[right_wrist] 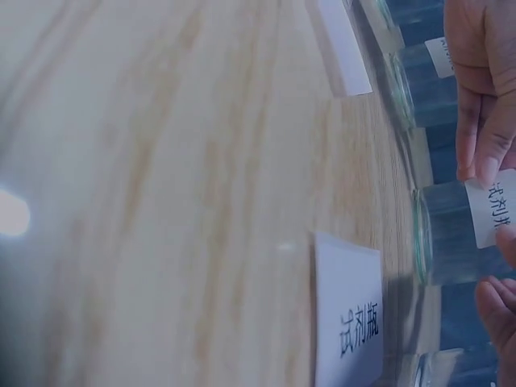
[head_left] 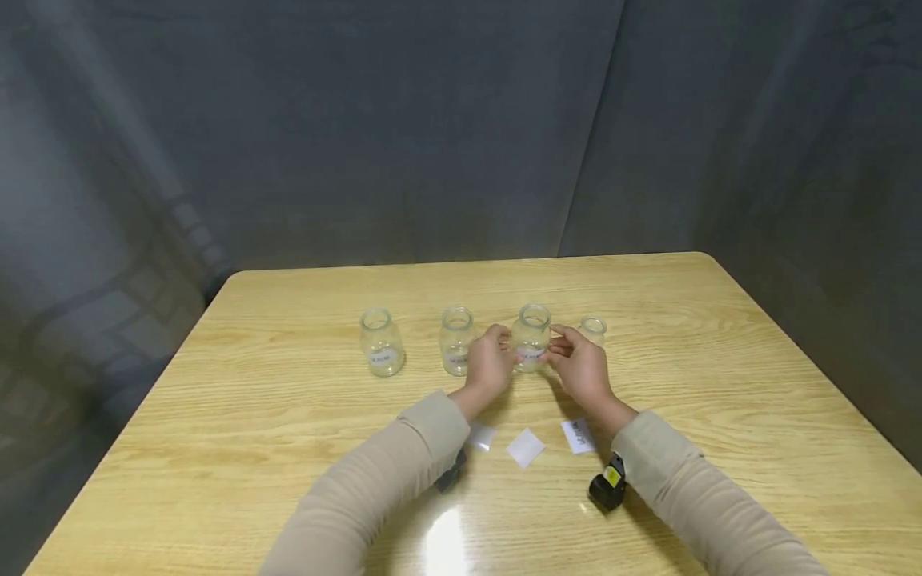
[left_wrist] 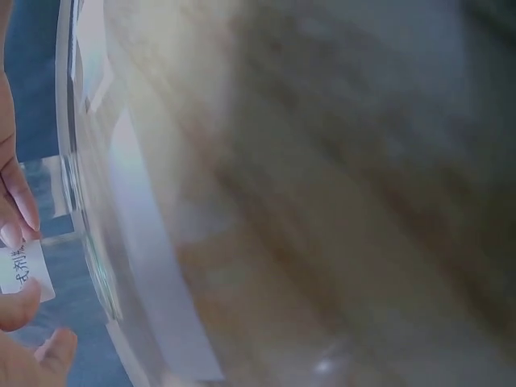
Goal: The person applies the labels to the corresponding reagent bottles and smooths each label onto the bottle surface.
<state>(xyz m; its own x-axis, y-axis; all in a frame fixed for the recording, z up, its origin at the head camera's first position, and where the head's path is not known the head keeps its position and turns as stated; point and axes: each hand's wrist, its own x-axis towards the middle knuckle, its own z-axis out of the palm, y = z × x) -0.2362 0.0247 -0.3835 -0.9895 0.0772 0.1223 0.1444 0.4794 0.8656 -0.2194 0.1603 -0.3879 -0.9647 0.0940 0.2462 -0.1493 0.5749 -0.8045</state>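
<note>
A clear glass jar (head_left: 535,322) stands upright between the two hands. On its front is a white label (right_wrist: 488,214) with handwritten Chinese characters. From the left side, my left hand (head_left: 490,366) holds the jar, its thumb and fingertips at one edge of the label. My right hand (head_left: 585,372) holds the other side, with its thumb on the label's opposite edge. Just left stands a second labelled jar (head_left: 456,328), partly covered by the left hand. Behind the right hand, only the upper part of a smaller-looking jar (head_left: 594,326) shows.
Farther left is another labelled jar (head_left: 376,332), in the same row. In front of the hands lie a written paper label (head_left: 579,436), a blank white slip (head_left: 526,448) and another slip (head_left: 481,436) partly under the left sleeve. A dark curtain (head_left: 432,144) hangs beyond the wooden table (head_left: 288,344).
</note>
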